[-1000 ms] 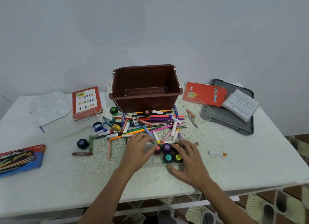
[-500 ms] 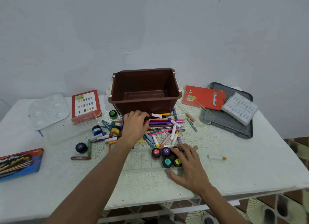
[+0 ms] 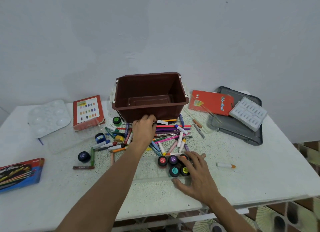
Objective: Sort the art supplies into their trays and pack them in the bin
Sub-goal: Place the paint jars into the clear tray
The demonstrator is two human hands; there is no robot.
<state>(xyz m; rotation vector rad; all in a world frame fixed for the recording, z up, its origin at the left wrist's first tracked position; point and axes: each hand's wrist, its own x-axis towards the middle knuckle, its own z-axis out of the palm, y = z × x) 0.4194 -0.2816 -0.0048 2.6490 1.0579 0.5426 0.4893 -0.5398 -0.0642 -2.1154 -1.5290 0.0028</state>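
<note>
Left hand (image 3: 144,127) curled over marker pile (image 3: 170,134), 6 o'clock of brown bin (image 3: 150,113); cannot tell any grip. Right hand (image 3: 197,176) spread, fingers relaxed, on clear tray (image 3: 149,169) with 5 paint pots (image 3: 172,160), 5 o'clock of the pile.

One head-worn wide-angle view, looked forward and down, close over the surface (image 3: 259,183), faced the bin (image 3: 149,86) and wall (image 3: 155,32) beyond.

No wording can be read for certain. Yellow script crosses the red flat pack (image 3: 212,102) well to the right of the left grip (image 3: 143,129), too blurred to make out; print on the paint-jar lids (image 3: 162,160) touching the right grip (image 3: 199,178) is too small.
</note>
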